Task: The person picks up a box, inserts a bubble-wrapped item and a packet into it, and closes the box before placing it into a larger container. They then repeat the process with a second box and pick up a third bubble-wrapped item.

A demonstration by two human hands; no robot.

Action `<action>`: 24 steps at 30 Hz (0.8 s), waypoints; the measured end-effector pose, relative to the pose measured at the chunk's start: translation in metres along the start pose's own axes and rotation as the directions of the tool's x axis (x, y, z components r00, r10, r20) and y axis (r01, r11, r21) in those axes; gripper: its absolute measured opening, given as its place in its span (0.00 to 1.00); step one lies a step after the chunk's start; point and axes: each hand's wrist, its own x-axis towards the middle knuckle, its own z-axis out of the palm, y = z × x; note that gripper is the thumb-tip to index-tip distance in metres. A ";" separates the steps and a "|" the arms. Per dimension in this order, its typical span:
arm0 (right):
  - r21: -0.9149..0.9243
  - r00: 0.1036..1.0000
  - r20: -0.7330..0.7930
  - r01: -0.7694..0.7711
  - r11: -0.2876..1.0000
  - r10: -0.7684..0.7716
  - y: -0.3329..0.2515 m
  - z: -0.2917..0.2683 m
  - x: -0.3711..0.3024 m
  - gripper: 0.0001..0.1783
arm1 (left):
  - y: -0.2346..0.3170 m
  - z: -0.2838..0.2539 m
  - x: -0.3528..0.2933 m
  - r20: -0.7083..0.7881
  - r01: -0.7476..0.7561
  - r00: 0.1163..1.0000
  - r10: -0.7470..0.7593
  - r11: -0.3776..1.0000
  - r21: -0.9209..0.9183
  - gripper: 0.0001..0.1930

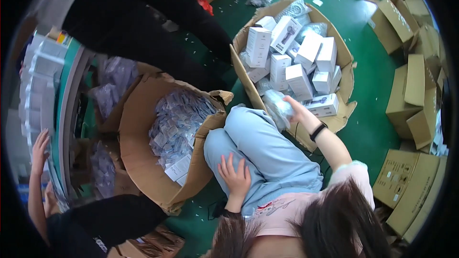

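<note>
My right hand (300, 111), with a black band on its wrist, grips a bubble-wrapped bundle (276, 107) at the near left edge of a large cardboard box (348, 79). What the wrapping holds cannot be made out. Inside that box lie several white product boxes (299, 82), some printed with a dark handheld device, along with more bubble-wrapped pieces (313, 30). My left hand (234, 176) rests on my light blue jeans, fingers spread and nothing in them.
Left of my knees stands another cardboard box (136, 129) full of small flat packets (179, 119). A person in black (138, 24) stands beyond it; another person's hand (40, 150) is at the worktable (64, 91). Opened cartons (406, 100) line the right side.
</note>
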 end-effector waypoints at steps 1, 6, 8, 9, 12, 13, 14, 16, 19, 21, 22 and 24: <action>0.018 0.993 0.058 0.099 0.995 -0.100 0.005 -0.016 -0.011 0.23 | -0.001 -0.003 0.000 -0.030 0.017 0.999 -0.017 1.000 -0.004 0.15; 0.161 0.785 0.352 0.486 0.859 -0.510 0.031 -0.013 -0.108 0.29 | -0.009 -0.033 0.010 0.106 0.244 0.956 -0.274 0.542 -0.804 0.21; 0.135 0.693 0.532 0.497 0.857 -0.486 0.044 -0.006 -0.129 0.31 | 0.010 -0.053 0.024 0.196 0.211 0.968 -0.156 0.091 -0.973 0.30; 0.098 0.675 0.589 0.485 0.869 -0.444 0.049 0.009 -0.136 0.31 | 0.019 -0.061 0.027 0.174 0.179 0.980 -0.095 0.049 -0.983 0.36; 0.120 0.472 0.794 0.497 0.859 -0.384 0.068 0.062 -0.168 0.37 | 0.037 -0.080 0.034 0.039 0.041 0.998 -0.054 0.033 -0.999 0.43; 0.017 0.506 0.755 0.621 0.783 -0.418 0.077 0.068 -0.159 0.39 | 0.039 -0.086 0.034 -0.041 -0.027 0.990 -0.137 0.097 -0.995 0.43; -0.088 0.528 0.713 0.721 0.688 -0.462 0.085 0.077 -0.150 0.41 | 0.039 -0.092 0.034 -0.119 -0.083 0.970 -0.214 0.168 -0.982 0.44; -0.192 0.524 0.684 0.800 0.568 -0.507 0.085 0.096 -0.156 0.43 | 0.033 -0.100 0.032 -0.213 -0.140 0.932 -0.293 0.250 -0.958 0.44; -0.177 0.180 0.883 0.983 0.048 -0.434 0.065 0.140 -0.196 0.48 | 0.009 -0.117 0.013 -0.187 -0.041 0.909 -0.372 0.367 -0.929 0.44; -0.092 0.218 0.873 0.952 0.292 -0.436 0.071 0.149 -0.195 0.49 | 0.008 -0.120 0.012 -0.248 -0.011 0.924 -0.291 0.626 -0.779 0.43; -0.007 0.267 0.865 0.853 0.522 -0.425 0.073 0.153 -0.192 0.49 | 0.010 -0.121 0.012 -0.271 0.014 0.941 -0.201 0.825 -0.564 0.43; 0.085 0.306 0.862 0.698 0.711 -0.403 0.077 0.162 -0.188 0.50 | 0.010 -0.120 0.012 -0.273 0.022 0.956 -0.107 0.955 -0.296 0.42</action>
